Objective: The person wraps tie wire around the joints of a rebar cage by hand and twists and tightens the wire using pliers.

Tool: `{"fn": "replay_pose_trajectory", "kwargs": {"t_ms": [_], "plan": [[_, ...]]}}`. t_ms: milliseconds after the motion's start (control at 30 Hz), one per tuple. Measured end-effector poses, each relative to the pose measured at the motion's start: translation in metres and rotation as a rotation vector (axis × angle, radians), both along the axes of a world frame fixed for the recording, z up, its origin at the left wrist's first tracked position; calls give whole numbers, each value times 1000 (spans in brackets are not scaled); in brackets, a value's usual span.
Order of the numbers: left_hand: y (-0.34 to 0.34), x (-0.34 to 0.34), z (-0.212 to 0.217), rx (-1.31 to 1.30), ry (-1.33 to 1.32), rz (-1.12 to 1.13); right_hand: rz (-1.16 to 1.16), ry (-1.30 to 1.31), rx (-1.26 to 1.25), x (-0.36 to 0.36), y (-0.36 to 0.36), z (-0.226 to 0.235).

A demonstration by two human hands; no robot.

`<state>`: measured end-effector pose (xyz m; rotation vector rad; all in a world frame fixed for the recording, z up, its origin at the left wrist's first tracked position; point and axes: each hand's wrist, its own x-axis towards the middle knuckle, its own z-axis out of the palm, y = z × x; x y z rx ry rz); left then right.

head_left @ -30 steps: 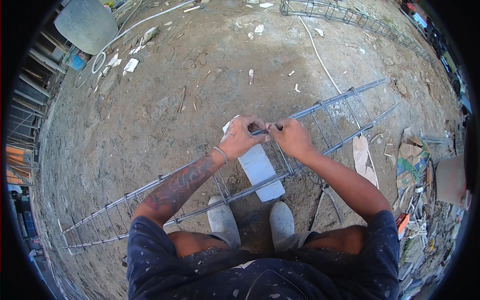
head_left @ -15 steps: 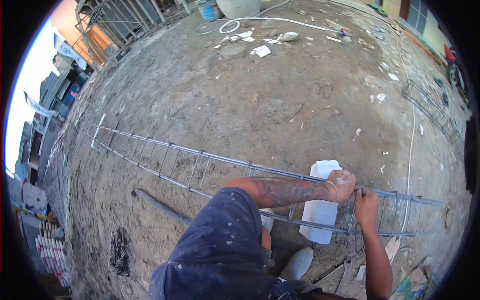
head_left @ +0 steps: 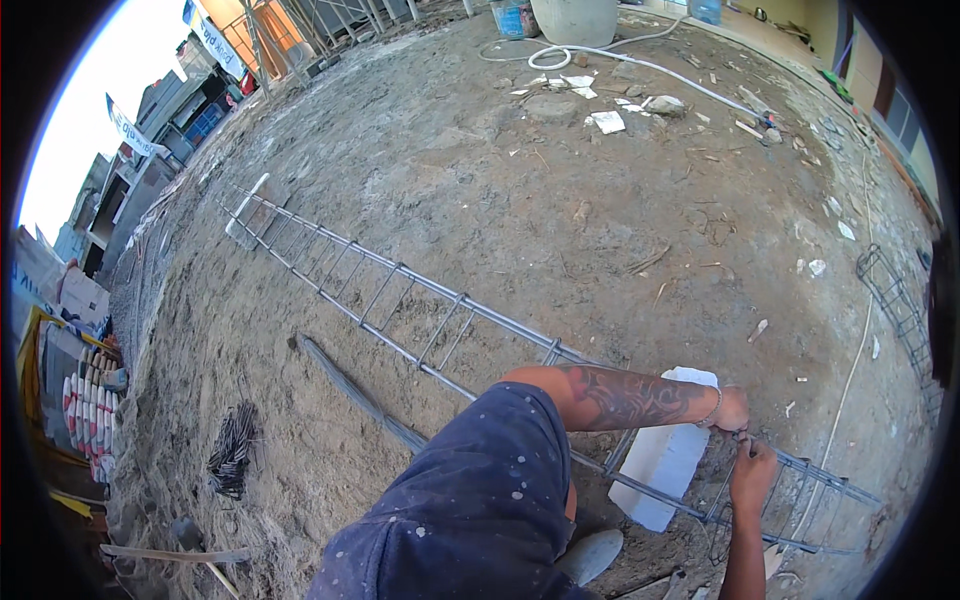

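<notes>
Open-air construction site, as it appears around me. I am in daylight on bare, uneven earth (head_left: 480,215), where a long steel reinforcement cage (head_left: 400,268) lies across a pale block (head_left: 665,455) close to me; a second cage (head_left: 897,305) lies at the far right. Further indications of building work include, to my left, a bundle of thin dark rods or wires (head_left: 232,450), and beyond, a white hose (head_left: 640,58), a large tub (head_left: 575,22), scattered rubble (head_left: 605,123) and upright poles (head_left: 412,9).
</notes>
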<state>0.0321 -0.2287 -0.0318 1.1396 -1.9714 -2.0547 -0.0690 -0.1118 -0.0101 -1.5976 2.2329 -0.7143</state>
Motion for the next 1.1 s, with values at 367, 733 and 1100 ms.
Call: {"fn": "replay_pose_trajectory", "kwargs": {"t_ms": [367,733,1100], "plan": [[-22,35,9,-376,141,-87,34,-114,142,16,-11,31],[-7,28,8,-481,254,-126,17,-110,110,2,-4,16],[-10,35,7,-348,287,-131,417,422,493,-3,-20,85]]}}
